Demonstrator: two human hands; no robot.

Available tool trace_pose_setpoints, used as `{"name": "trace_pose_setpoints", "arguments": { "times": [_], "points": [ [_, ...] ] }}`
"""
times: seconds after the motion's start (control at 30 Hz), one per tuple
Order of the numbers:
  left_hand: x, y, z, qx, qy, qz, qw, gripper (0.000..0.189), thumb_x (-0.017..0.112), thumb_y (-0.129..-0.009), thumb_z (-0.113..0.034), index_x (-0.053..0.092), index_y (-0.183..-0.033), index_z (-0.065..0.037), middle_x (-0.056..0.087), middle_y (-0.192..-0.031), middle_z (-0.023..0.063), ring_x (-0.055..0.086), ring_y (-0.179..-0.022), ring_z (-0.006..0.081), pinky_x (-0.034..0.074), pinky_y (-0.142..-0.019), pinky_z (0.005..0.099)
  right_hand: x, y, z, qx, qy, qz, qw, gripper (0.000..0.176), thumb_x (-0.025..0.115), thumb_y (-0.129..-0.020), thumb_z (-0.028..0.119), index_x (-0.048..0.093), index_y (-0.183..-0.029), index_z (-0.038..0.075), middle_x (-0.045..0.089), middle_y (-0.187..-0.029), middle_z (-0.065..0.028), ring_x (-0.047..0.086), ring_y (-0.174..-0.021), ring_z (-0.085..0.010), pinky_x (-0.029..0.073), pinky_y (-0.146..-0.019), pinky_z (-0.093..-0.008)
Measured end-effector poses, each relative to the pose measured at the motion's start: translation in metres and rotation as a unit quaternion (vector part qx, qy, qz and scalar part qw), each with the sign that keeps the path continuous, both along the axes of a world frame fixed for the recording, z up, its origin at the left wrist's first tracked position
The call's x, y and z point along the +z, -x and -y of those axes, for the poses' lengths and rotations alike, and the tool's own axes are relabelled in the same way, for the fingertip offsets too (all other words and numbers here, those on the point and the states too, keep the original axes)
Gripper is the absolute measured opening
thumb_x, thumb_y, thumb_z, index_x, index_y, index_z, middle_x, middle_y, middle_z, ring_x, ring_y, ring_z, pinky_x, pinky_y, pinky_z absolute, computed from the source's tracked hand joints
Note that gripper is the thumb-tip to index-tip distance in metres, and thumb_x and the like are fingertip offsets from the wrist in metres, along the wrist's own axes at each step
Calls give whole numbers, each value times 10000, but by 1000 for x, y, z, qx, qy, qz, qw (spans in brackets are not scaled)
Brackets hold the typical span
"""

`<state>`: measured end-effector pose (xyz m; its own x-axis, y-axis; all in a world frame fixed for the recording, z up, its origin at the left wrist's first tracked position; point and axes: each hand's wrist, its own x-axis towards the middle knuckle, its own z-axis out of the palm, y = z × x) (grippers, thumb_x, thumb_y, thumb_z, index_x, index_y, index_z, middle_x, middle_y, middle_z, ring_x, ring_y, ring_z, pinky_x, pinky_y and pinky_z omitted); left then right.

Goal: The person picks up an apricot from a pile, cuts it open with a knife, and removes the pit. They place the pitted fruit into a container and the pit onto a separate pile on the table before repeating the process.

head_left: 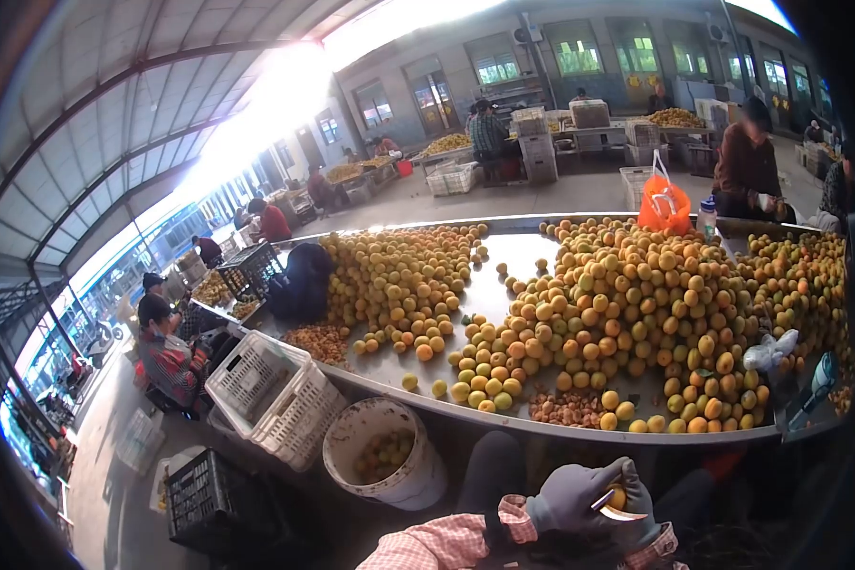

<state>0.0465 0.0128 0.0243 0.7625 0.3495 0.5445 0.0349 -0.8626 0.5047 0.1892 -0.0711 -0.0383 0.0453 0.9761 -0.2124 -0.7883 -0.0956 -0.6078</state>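
Left hand (568,499), grey glove, plaid sleeve: fingers curled tight around one yellow fruit (617,495), just below the table's near edge. A curved blade (620,514) lies against the fruit's underside. Right hand (648,521), also gloved, presses against the left; its grip is mostly hidden, so I can't tell what it holds.

No readable writing or labels anywhere.

Counts:
- Metal table (513,256): 1, with fruit heaps (636,304) across the middle, far edge and right end, too many to count.
- Brown pit piles: 2, one at the near edge (565,408), one toward the left end (318,342).
- White glove (769,351) on the heap at the right end: 1.
- Orange bag (663,204) at the far edge: 1, with a bottle (706,218) beside it.
- White bucket (385,456) with fruit, under the near edge: 1.
- White crates (275,394): 2.
- Black crate (218,503): 1.
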Motion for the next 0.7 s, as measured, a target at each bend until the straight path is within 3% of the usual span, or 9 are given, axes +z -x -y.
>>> {"name": "trace_pose_setpoints", "arguments": {
  "times": [0.17,0.3,0.33,0.37,0.4,0.47,0.5,0.63,0.7],
  "points": [
    [-1,-3,-9,9,-38,-21,999,782,713,-717,-211,362,-1388,-15,638,-773,110,619,-626,327,470,-546,408,15,10,-5,-76,24,-78,994,393,451,-1007,405,568,-1069,34,613,-980,-61,610,-874,-120,521,-751,-262],
    [-2,-2,-7,-9,-55,-16,998,740,700,-733,-217,388,-1375,-19,621,-725,96,609,-599,310,459,-531,401,1,13,4,-117,-44,-4,992,339,460,-1012,358,569,-1081,44,610,-986,-61,605,-882,-114,517,-770,-262],
    [-8,-4,-5,-15,-52,-32,998,710,696,-741,-226,412,-1359,-22,614,-707,87,604,-586,302,452,-523,395,-14,12,4,-207,-79,232,947,333,464,-1012,342,566,-1099,38,611,-993,-73,606,-880,-134,513,-781,-259],
    [-13,-5,-4,-20,-49,-47,998,680,692,-749,-234,437,-1344,-26,606,-689,77,598,-574,294,446,-514,389,-26,12,4,-282,-109,453,838,327,468,-1012,327,563,-1117,32,613,-1001,-85,606,-878,-154,510,-791,-255],
    [-8,-7,-3,-20,-49,-46,998,680,692,-749,-234,437,-1344,-26,606,-689,77,598,-574,294,446,-514,389,-34,13,3,-282,-109,454,838,327,468,-1012,327,563,-1117,32,613,-1001,-85,606,-878,-154,510,-791,-255],
    [2,-10,4,-4,-34,-8,999,633,686,-765,-245,475,-1320,-25,588,-656,62,581,-547,290,430,-496,381,-45,15,2,-410,-175,630,636,368,482,-1004,299,533,-1188,-17,596,-1097,-143,610,-975,-247,515,-871,-315],
    [5,-9,7,-4,-33,-9,999,633,686,-765,-245,475,-1320,-25,588,-656,62,581,-547,290,430,-496,381,-32,33,-3,-502,-118,720,464,461,481,-999,309,470,-1265,-68,534,-1229,-200,561,-1122,-340,492,-963,-403],
    [17,-15,13,-27,68,22,997,622,665,-792,-237,474,-1354,-50,661,-925,108,648,-749,328,514,-646,362,-17,33,0,-519,-45,785,336,438,438,-1006,303,502,-1211,-79,550,-1208,-195,572,-1124,-322,499,-945,-424],
    [21,-13,20,-43,171,48,983,526,589,-872,-206,487,-1367,-60,634,-1200,147,662,-988,315,522,-832,332,-3,33,5,-514,-73,761,388,422,455,-1000,290,486,-1207,-76,551,-1191,-193,579,-1098,-325,501,-940,-416]
  ]
}}
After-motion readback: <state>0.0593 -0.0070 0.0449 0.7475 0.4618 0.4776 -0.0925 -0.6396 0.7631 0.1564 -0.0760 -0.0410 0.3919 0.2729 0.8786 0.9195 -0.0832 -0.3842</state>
